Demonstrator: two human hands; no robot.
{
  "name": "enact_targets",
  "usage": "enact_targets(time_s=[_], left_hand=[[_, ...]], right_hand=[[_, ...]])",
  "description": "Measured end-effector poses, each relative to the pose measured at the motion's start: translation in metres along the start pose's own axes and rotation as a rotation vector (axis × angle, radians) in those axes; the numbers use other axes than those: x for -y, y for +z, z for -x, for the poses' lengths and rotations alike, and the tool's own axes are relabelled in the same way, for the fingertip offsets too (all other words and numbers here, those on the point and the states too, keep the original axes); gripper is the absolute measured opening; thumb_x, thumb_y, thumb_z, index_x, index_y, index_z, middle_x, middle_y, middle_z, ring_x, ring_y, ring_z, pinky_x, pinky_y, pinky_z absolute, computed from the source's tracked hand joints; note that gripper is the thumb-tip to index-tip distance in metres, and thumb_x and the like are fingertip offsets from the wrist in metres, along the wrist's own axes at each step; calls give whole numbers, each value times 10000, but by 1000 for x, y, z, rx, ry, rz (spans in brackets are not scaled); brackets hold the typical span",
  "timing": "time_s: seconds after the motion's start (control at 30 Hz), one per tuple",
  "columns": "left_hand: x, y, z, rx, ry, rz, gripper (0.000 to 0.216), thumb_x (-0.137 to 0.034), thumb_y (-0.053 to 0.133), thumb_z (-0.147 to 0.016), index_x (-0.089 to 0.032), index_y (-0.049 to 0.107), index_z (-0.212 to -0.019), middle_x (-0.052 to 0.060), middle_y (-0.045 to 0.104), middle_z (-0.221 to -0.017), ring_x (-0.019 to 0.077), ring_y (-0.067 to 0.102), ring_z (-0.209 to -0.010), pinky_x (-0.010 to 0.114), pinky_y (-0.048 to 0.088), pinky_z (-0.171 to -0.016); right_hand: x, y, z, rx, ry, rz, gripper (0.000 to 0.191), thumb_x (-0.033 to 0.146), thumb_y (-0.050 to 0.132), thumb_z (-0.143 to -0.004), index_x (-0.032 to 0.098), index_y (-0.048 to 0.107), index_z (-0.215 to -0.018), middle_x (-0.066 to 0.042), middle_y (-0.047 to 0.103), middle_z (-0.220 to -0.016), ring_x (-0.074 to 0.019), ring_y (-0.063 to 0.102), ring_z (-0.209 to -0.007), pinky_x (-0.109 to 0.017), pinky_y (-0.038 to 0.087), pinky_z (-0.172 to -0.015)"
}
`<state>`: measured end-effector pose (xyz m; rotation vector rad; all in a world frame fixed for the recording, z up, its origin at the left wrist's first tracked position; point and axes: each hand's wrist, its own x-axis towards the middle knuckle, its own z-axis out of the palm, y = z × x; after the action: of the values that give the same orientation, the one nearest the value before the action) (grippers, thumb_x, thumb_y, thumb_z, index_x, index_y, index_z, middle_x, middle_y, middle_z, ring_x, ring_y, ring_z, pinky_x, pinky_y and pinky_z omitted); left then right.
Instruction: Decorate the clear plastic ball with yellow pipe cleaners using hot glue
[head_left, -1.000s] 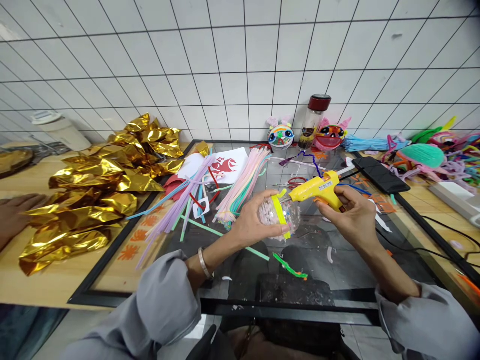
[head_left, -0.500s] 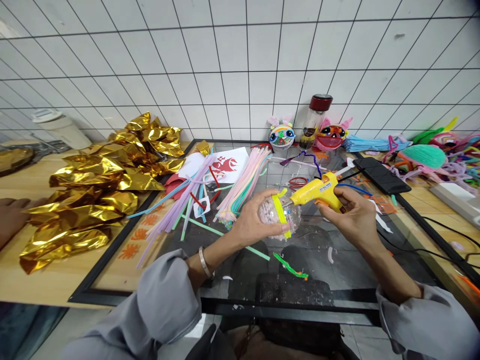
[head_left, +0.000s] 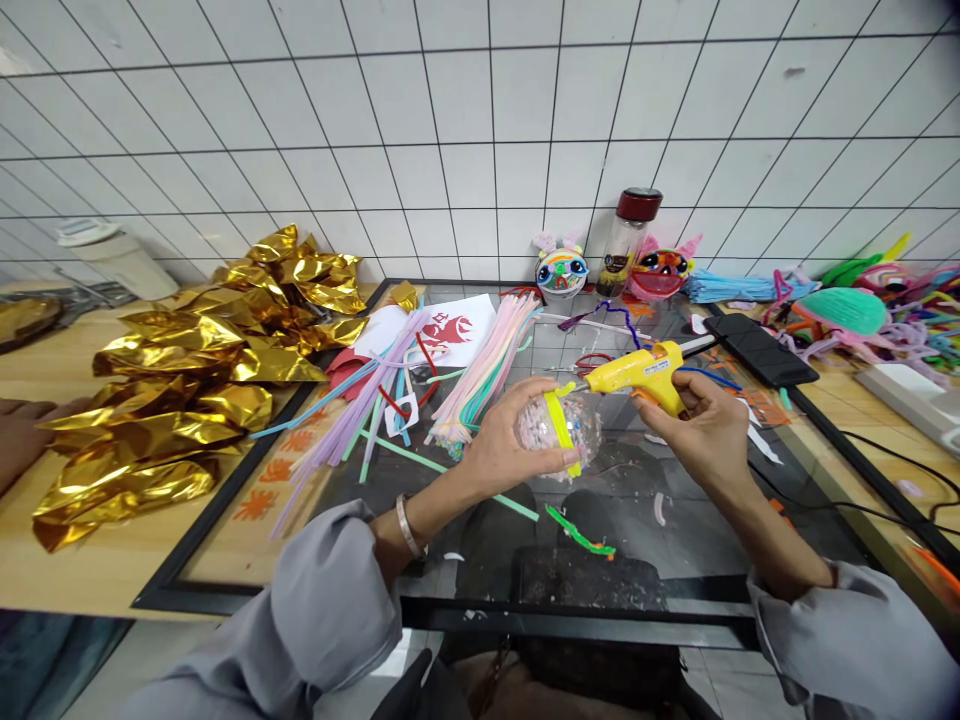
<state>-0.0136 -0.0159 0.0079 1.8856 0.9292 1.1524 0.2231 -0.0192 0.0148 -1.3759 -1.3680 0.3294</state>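
My left hand point(head_left: 514, 435) is closed around a clear plastic ball point(head_left: 585, 425) filled with small pale bits. A yellow pipe cleaner strip point(head_left: 559, 420) runs down over the ball, its upper end bent outward. In my right hand point(head_left: 697, 420) is a yellow hot glue gun point(head_left: 634, 370), gripped by its handle. Its metal nozzle points left at the upper end of the yellow strip; whether it touches I cannot tell. Below the ball, a short green pipe cleaner point(head_left: 579, 530) lies on the dark glass tabletop point(head_left: 480, 550).
Gold foil point(head_left: 187, 340) is heaped at left, beside another person's hand point(head_left: 30, 440). Pastel pipe cleaners point(head_left: 484, 370) lie mid-table. Two decorated balls, the nearer one multicoloured point(head_left: 561, 272), stand by a bottle point(head_left: 626, 245). At right are a phone point(head_left: 761, 350) and black cables point(head_left: 847, 505).
The glue gun's nozzle has shifted up, from the ball's side beside the yellow strip to the strip's upper end. My left hand has kept its hold on the ball.
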Motion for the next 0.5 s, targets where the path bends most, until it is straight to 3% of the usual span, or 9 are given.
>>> enact_targets(time_s=[0.2, 0.5], left_hand=[[2, 0, 1, -10, 35, 1, 616, -329, 834, -647, -209, 588, -1198, 127, 596, -1340, 301, 539, -1304, 477, 382, -1151], [4, -1, 0, -16, 110, -12, 567, -325, 824, -665, -202, 604, -1173, 147, 600, -1332, 301, 550, -1293, 489, 398, -1134]], right_hand=[[-2, -1, -7, -61, 99, -75, 264, 371, 776, -590, 210, 625, -735, -27, 705, -736, -181, 643, -625, -286, 522, -532], [0, -2, -6, -55, 132, -80, 284, 358, 782, -573, 199, 636, -757, -26, 698, -746, -182, 649, -656, -287, 522, -558]])
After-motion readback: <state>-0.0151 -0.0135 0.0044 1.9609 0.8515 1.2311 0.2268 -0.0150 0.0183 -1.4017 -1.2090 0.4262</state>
